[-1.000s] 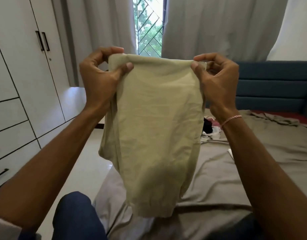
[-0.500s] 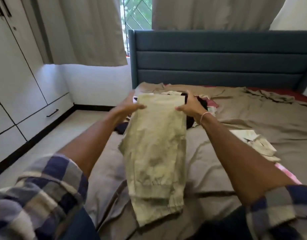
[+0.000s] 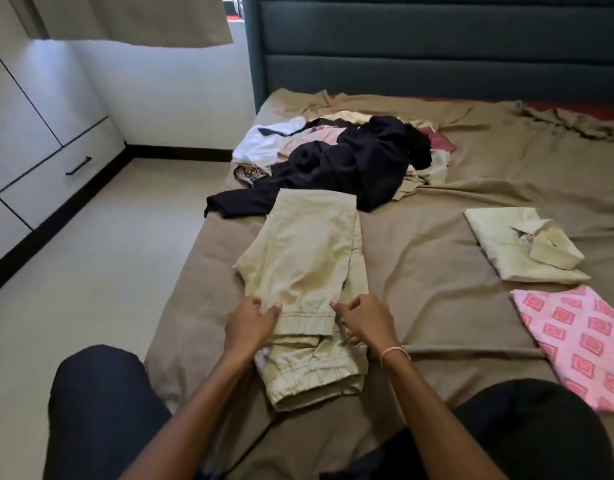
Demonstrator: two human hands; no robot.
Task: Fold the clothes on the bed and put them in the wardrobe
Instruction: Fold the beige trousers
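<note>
Trousers (image 3: 305, 271) now flat on bed (image 3: 437, 323), dark pile (image 3: 350, 161) just beyond.

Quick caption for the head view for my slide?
The left hand and right hand grip the cuffs of beige trousers lying on the bed; folded shirt to the right.

One head-worn wide-angle view, forward and down along the bed (image 3: 437, 209) toward the headboard (image 3: 437, 46), near edge close.

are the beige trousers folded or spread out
Folded in half lengthwise: the trousers lie flat, one leg over the other, cuffs stacked.
</note>
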